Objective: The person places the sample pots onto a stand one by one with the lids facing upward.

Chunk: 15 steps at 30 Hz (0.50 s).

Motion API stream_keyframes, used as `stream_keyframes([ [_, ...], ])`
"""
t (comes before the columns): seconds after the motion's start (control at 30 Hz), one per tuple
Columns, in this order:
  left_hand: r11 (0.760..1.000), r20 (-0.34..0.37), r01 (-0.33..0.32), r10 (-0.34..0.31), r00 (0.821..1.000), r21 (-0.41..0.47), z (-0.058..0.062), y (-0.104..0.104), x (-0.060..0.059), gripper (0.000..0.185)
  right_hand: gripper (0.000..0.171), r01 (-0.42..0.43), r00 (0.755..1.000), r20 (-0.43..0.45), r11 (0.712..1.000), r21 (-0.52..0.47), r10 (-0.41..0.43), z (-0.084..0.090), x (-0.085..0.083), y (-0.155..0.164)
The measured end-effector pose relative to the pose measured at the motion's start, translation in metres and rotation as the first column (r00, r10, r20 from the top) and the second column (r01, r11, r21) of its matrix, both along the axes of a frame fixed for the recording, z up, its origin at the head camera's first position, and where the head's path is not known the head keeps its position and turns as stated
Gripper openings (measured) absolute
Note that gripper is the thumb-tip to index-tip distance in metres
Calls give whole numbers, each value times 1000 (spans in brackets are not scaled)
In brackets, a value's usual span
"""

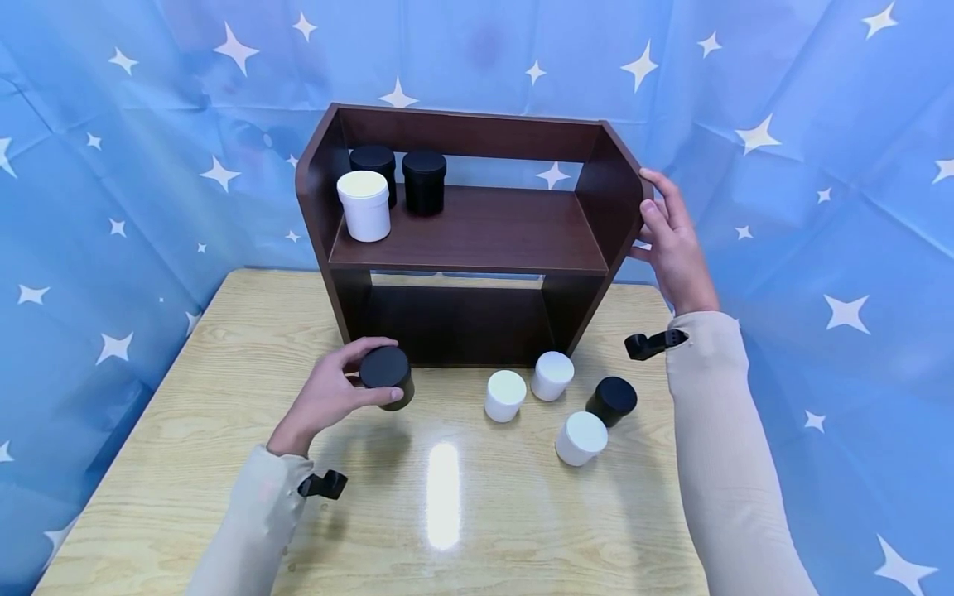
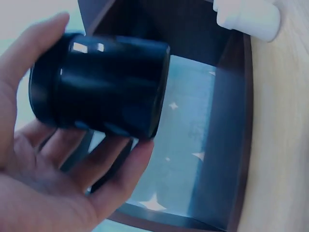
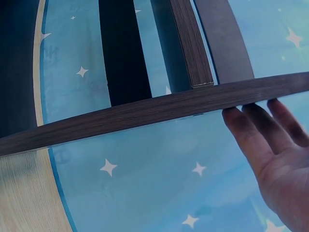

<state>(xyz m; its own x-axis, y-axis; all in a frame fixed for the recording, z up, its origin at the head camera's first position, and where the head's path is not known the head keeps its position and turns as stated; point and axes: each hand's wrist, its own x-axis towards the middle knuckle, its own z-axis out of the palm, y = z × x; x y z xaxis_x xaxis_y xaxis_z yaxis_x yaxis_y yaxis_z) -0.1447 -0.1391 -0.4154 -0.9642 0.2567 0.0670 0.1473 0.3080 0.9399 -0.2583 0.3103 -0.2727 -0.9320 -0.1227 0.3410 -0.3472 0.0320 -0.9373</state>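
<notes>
My left hand (image 1: 328,396) grips a black lidded jar (image 1: 386,372) between thumb and fingers, just in front of the shelf's lower left corner. In the left wrist view the jar (image 2: 101,87) lies sideways across the picture, fingertips along its wall. My right hand (image 1: 676,244) touches the right side panel of a dark brown two-tier shelf (image 1: 484,228) with its fingertips; the right wrist view shows those fingers (image 3: 246,137) extended against the panel's outer face. On the upper tier, a white jar (image 1: 365,207) stands at the left, before two black jars (image 1: 424,184).
On the wooden table (image 1: 224,372), several jars stand before the shelf's right half: a white jar (image 1: 505,396), another white jar (image 1: 552,377), a third white jar (image 1: 581,439) and a black jar (image 1: 613,401). A blue star-patterned curtain (image 1: 484,50) hangs behind.
</notes>
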Motion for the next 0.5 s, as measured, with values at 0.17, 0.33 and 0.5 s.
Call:
stream_keyframes([
  [0.17, 990, -59, -120, 116, 991, -73, 14, 8, 0, 61, 48, -13, 1000, -7, 1000, -15, 13, 0, -1, 0],
  [0.33, 977, -132, -196, 184, 974, -82, 36, 16, -3, 61, 48, -15, 1000, -10, 1000, -18, 15, 0, -1, 0],
  [0.5, 965, -173, -249, 233, 957, -81, 55, 25, -5, 63, 48, -10, 1000, -7, 1000, -13, 10, -1, 0, 0],
])
